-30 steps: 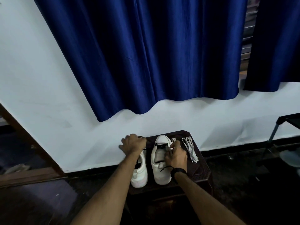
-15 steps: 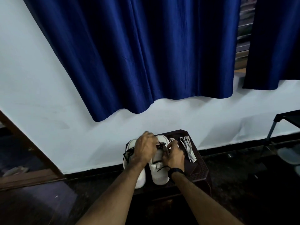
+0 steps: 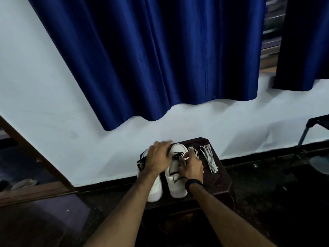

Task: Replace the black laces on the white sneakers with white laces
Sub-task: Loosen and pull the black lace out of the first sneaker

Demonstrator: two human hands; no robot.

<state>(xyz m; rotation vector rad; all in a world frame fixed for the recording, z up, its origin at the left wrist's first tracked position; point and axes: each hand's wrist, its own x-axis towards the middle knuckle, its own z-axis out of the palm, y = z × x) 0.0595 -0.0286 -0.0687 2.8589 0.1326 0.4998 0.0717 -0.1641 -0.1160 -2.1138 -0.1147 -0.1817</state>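
Two white sneakers sit side by side on a small dark table [image 3: 223, 182], toes pointing toward the camera. The right sneaker [image 3: 177, 182] still has black lace [image 3: 178, 155] threaded across the far end of its tongue, plus a loose black strand lying over the nearer part of the upper. The left sneaker [image 3: 155, 188] is mostly covered by the arm, but you can see black lace bunched up at its far left side.

The right hand [image 3: 192, 166] is down at the lace area of the right sneaker, fingers curled in and pinching at the black lace, though the exact pinch point is small and a bit blurry. There's a black band [image 3: 193, 182] on that wrist. The left hand [image 3: 159, 158] lies over the gap between the two shoes, fingers reaching onto the far edge of the right sneaker; honestly can't tell if it's gripping anything or just pressing.

Just right of the shoes, on the same table, are the white laces: one loose loop [image 3: 193, 150] right beside the right sneaker, and a straighter bundle [image 3: 209, 158] further right.

Behind it all is a white wall [image 3: 53, 113] with a dark blue curtain [image 3: 160, 59] hanging over it. The floor [image 3: 267, 202] is dark.
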